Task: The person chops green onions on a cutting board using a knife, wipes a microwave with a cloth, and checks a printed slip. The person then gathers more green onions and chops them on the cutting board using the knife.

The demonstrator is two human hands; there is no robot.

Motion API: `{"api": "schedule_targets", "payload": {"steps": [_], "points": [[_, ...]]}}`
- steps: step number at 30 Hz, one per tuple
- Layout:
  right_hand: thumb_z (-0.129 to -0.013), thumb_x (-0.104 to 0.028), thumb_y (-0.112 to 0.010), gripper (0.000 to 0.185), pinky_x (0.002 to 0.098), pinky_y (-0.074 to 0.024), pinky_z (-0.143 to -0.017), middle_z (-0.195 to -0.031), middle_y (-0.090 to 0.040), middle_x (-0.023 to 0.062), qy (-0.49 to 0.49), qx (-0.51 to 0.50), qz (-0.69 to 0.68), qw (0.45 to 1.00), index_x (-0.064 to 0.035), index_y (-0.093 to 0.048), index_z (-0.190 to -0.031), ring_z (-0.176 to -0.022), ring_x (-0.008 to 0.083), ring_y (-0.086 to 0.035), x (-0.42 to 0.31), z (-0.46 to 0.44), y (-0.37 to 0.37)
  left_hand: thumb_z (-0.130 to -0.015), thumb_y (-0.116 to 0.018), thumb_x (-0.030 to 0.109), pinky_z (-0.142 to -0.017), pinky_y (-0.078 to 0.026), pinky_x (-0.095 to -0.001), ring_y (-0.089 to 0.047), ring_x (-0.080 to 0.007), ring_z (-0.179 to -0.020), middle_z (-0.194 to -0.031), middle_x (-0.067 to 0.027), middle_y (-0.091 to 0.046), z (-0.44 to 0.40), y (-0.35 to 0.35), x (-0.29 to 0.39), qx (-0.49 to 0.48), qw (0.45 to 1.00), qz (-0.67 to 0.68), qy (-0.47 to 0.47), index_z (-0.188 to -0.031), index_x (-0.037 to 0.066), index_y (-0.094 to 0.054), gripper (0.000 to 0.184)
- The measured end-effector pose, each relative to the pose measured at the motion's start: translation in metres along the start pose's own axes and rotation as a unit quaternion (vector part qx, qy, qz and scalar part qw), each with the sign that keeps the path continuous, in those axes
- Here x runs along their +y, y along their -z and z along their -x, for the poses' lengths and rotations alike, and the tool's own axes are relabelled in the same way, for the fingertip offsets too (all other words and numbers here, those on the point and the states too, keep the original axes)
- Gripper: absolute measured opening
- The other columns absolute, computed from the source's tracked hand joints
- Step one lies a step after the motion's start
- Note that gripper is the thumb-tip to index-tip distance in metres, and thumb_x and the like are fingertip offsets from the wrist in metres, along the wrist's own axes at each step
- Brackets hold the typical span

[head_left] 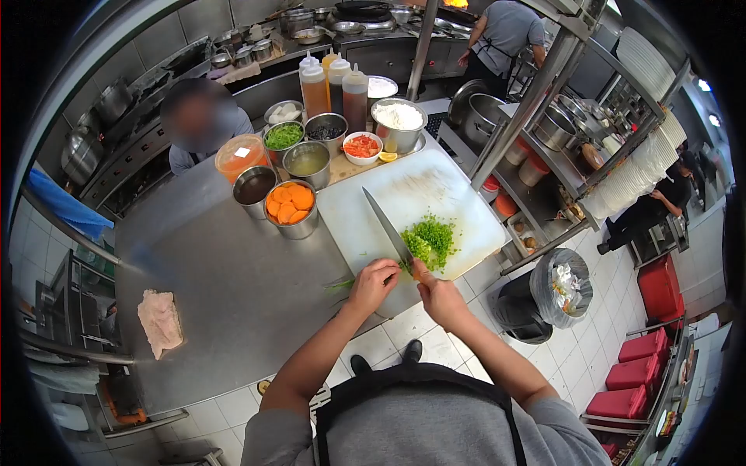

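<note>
My right hand [444,301] is wrapped around the handle of a chef's knife [382,217], whose long blade points up and left across the white cutting board [350,206]. Close beside the blade, my left hand [374,284] has its fingers curled at the board's near edge. Thin spring onion stalks [339,285] poke out to the left of that hand, and its fingers are bent over them; the grip itself is partly hidden. A heap of finely chopped spring onion [435,239] lies on the board to the right of the blade.
Behind the board are bowls of sliced carrots [290,203], chopped red vegetable [362,146] and white food [399,116], plus squeeze bottles [315,89]. A pale slab [161,322] lies on the steel table [225,295]. A lined bin [561,287] stands right. Co-workers [505,39] are nearby.
</note>
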State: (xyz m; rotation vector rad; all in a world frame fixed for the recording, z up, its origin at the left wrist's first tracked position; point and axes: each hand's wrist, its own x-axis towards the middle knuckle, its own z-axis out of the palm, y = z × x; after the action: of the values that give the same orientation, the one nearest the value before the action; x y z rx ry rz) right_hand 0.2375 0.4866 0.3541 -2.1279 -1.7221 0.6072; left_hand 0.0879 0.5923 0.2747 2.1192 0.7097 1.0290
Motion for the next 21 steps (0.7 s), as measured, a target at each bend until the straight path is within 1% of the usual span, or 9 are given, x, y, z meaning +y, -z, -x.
{"api": "schedule_targets", "payload": {"steps": [3,4,7,8,11,12,15,19,21], "points": [[-0.090,-0.013,-0.054,0.055,0.0535,-0.0512,-0.070,-0.078,-0.065,0.0271,0.052,0.023,-0.027,0.998,-0.0127,-0.040,-0.143,-0.074,0.0444,-0.064,0.004,0.004,0.006,-0.076,-0.070,0.000,-0.076,-0.053,-0.0349,-0.066,-0.0277,-0.085,-0.096,-0.0106,-0.068,0.000,0.000,-0.002,0.015,1.000,0.007,-0.012,-0.088,0.000,-0.068,0.012],[-0.090,-0.014,-0.054,0.055,0.0532,-0.0516,-0.069,-0.077,-0.064,0.0270,0.087,0.070,-0.028,0.993,-0.0133,-0.039,-0.143,-0.072,0.0443,-0.063,0.008,0.007,-0.007,-0.076,-0.070,0.000,-0.076,-0.053,-0.0348,-0.066,-0.0276,-0.085,-0.096,-0.0105,-0.067,0.000,0.000,-0.002,0.014,1.000,0.010,-0.011,-0.087,-0.001,-0.068,0.012],[-0.090,-0.014,-0.054,0.055,0.0535,-0.0518,-0.070,-0.079,-0.065,0.0280,0.043,0.066,0.009,0.997,-0.0133,-0.039,-0.143,-0.073,0.0452,-0.063,0.000,0.005,-0.022,-0.075,-0.070,-0.001,-0.076,-0.053,-0.0346,-0.065,-0.0272,-0.086,-0.095,-0.0104,-0.067,-0.001,0.000,-0.001,0.010,1.000,0.015,-0.008,-0.087,-0.001,-0.068,0.012],[-0.089,-0.013,-0.054,0.056,0.0538,-0.0517,-0.071,-0.079,-0.065,0.0281,0.009,0.018,0.007,1.000,-0.0129,-0.039,-0.143,-0.073,0.0452,-0.064,0.001,0.002,-0.015,-0.075,-0.069,-0.002,-0.077,-0.053,-0.0347,-0.065,-0.0271,-0.086,-0.095,-0.0104,-0.066,-0.001,0.001,0.001,0.007,1.000,0.010,-0.009,-0.087,-0.001,-0.068,0.012],[-0.090,-0.014,-0.054,0.056,0.0534,-0.0520,-0.070,-0.077,-0.065,0.0266,0.031,0.001,-0.011,0.999,-0.0134,-0.039,-0.144,-0.072,0.0449,-0.064,-0.003,0.003,0.010,-0.074,-0.068,-0.003,-0.077,-0.052,-0.0349,-0.064,-0.0269,-0.087,-0.095,-0.0103,-0.065,-0.002,0.002,0.002,0.013,0.999,-0.003,-0.033,-0.087,-0.001,-0.067,0.013],[-0.090,-0.014,-0.054,0.056,0.0533,-0.0520,-0.070,-0.075,-0.064,0.0257,0.067,0.032,-0.015,0.997,-0.0134,-0.039,-0.144,-0.071,0.0447,-0.064,0.001,0.005,0.004,-0.073,-0.068,-0.004,-0.077,-0.052,-0.0350,-0.064,-0.0269,-0.088,-0.095,-0.0102,-0.064,-0.001,0.002,0.001,0.019,0.999,-0.007,-0.040,-0.087,-0.001,-0.067,0.014],[-0.090,-0.014,-0.053,0.055,0.0536,-0.0515,-0.070,-0.074,-0.065,0.0255,0.038,0.064,-0.004,0.997,-0.0128,-0.040,-0.143,-0.072,0.0452,-0.063,0.003,0.006,-0.028,-0.073,-0.067,-0.005,-0.077,-0.052,-0.0352,-0.063,-0.0270,-0.088,-0.096,-0.0104,-0.064,-0.001,0.003,0.001,0.005,0.999,-0.014,-0.031,-0.088,-0.001,-0.067,0.015],[-0.091,-0.014,-0.053,0.055,0.0529,-0.0519,-0.069,-0.079,-0.065,0.0270,0.013,-0.005,-0.001,1.000,-0.0131,-0.039,-0.144,-0.072,0.0447,-0.064,-0.006,0.002,0.005,-0.074,-0.068,-0.001,-0.079,-0.052,-0.0366,-0.063,-0.0291,-0.089,-0.096,-0.0102,-0.065,0.000,0.004,0.001,-0.008,1.000,0.005,0.010,-0.087,-0.001,-0.067,0.012],[-0.091,-0.014,-0.053,0.056,0.0525,-0.0520,-0.069,-0.077,-0.065,0.0258,0.034,0.020,0.000,0.999,-0.0135,-0.038,-0.144,-0.071,0.0442,-0.064,0.000,0.006,-0.003,-0.076,-0.068,0.000,-0.078,-0.052,-0.0366,-0.064,-0.0293,-0.088,-0.096,-0.0102,-0.066,0.004,0.004,0.001,0.011,1.000,0.004,0.020,-0.086,-0.001,-0.067,0.010]]}}
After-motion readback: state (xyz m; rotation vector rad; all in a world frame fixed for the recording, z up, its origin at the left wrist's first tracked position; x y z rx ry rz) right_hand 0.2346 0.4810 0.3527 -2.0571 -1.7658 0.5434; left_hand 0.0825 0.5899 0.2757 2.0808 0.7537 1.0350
